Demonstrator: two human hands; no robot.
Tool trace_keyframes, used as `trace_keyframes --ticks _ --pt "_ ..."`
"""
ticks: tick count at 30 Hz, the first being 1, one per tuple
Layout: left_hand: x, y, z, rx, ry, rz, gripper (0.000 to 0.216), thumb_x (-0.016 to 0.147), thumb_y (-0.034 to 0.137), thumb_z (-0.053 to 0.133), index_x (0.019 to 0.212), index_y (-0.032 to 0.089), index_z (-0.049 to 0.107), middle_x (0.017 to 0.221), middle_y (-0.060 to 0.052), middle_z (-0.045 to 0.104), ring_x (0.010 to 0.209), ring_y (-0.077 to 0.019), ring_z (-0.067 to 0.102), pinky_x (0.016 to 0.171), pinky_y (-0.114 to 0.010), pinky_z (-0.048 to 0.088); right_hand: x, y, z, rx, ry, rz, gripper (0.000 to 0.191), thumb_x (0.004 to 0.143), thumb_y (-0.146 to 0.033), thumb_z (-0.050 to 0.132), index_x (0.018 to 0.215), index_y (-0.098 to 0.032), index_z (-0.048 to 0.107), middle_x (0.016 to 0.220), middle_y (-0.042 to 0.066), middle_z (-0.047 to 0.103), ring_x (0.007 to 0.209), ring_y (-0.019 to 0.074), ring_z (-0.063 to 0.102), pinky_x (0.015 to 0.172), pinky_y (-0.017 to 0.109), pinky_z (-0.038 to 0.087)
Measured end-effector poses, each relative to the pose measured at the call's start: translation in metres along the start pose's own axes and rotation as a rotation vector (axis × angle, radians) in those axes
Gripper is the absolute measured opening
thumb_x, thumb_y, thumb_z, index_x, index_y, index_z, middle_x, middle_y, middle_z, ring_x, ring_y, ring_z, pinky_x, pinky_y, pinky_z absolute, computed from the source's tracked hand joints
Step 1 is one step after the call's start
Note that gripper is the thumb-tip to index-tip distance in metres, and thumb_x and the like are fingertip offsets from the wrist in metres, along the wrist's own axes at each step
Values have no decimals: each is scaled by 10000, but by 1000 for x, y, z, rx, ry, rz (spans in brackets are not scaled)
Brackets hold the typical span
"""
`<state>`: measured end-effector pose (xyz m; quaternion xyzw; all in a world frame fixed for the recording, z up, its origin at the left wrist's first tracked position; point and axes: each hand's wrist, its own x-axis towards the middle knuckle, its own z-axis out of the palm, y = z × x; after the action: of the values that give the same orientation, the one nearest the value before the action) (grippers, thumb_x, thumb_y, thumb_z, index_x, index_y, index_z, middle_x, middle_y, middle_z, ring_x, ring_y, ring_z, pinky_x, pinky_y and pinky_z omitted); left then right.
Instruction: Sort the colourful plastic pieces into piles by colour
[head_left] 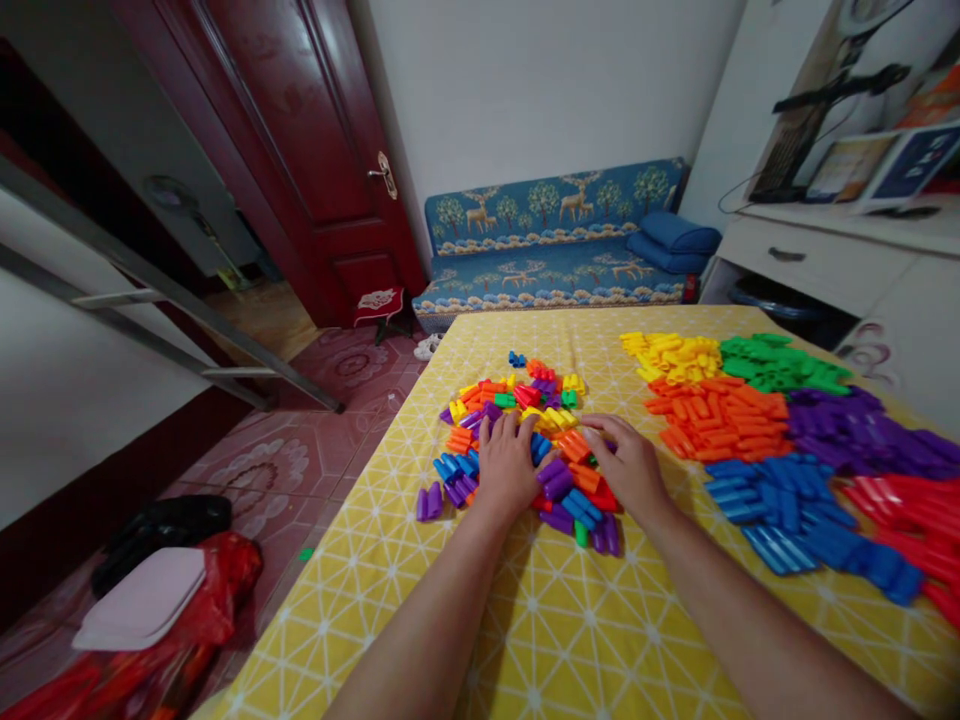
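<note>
A mixed pile of small plastic tube-like pieces (556, 480) in purple, blue, orange, red, yellow and green lies on the table. My left hand (506, 462) rests on the pile's middle, palm down, its fingers spread over purple and blue pieces. At the right side of the pile is my right hand (630, 468), thumb and forefinger reaching toward some orange pieces (574, 447). A small gap shows between those two fingers, and nothing is visible in them. The other fingers of that hand are partly hidden.
Sorted heaps of the same pieces lie to the right: yellow (671, 357), green (780, 362), orange (720, 418), purple (862, 430), blue (787, 500) and red (919, 520). A yellow patterned cloth (360, 590) covers the table. Beyond it stands a blue sofa (540, 270).
</note>
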<state>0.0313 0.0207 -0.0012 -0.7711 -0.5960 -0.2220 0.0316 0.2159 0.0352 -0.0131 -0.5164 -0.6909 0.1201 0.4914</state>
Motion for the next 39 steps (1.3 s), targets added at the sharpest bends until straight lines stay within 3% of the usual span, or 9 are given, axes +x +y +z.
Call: trace_keyframes --ticks 5,9,16,20,24,29,31,35,39 --pt "-1 -1 2 -19 23 -4 559 889 602 461 1337 268 478 1383 -84 510 1307 -269 432 1175 -518 185 51 -34 24 -181 -134 -24 251 849 -241 534 1049 -197 677 1093 73 670 962 197 638 865 324 499" --pt "0 -2 4 -21 21 -11 598 878 620 464 1325 224 499 1379 -103 517 1292 -278 443 1178 -515 193 92 -56 54 -509 -434 79 429 825 -243 582 1254 -230 603 1255 91 621 1117 237 600 922 338 472" --pt "0 -3 6 -5 6 0 619 883 629 444 1337 211 498 1365 -114 527 1292 -283 445 1184 -513 178 117 -58 87 -584 -621 212 361 640 -248 771 991 -179 721 1140 156 681 1084 328 626 904 425 473" --pt "-1 -2 3 -9 -4 7 598 890 618 439 1357 247 482 1383 -104 516 1307 -281 437 1176 -534 182 118 -48 75 -469 -546 226 343 631 -257 764 968 -216 718 1079 91 713 1085 292 627 915 378 472" --pt "0 -2 0 -18 -10 -3 576 891 605 447 1348 257 499 1379 -98 523 1303 -278 445 1173 -524 191 94 -37 45 -255 -386 264 386 821 -310 549 1195 -229 605 1137 45 691 933 178 676 743 255 514" --pt "-1 -2 -1 -16 -16 -7 563 892 580 464 1351 257 504 1361 -94 539 1282 -274 461 1172 -504 192 33 -27 5 748 -73 681 308 805 -381 521 1035 -186 584 808 30 698 551 128 625 463 212 449" --pt "-1 -2 -1 -13 -19 -7 560 893 580 463 1350 259 505 1357 -89 542 1282 -273 462 1170 -497 194 15 -27 -8 949 -21 771 265 781 -369 553 976 -191 582 763 25 692 493 115 589 445 210 452" --pt "0 -2 0 -5 -2 1 556 892 589 460 1344 269 508 1356 -84 543 1289 -268 458 1172 -489 183 -2 -25 -21 977 10 745 311 795 -429 568 1006 -202 576 819 45 718 483 123 588 437 229 465" --pt "0 -1 -2 5 -8 9 548 892 575 473 1343 265 509 1368 -92 537 1288 -269 457 1164 -501 195 -8 -19 -23 733 47 588 431 796 -547 570 1074 -217 585 804 34 712 505 161 597 448 282 486"
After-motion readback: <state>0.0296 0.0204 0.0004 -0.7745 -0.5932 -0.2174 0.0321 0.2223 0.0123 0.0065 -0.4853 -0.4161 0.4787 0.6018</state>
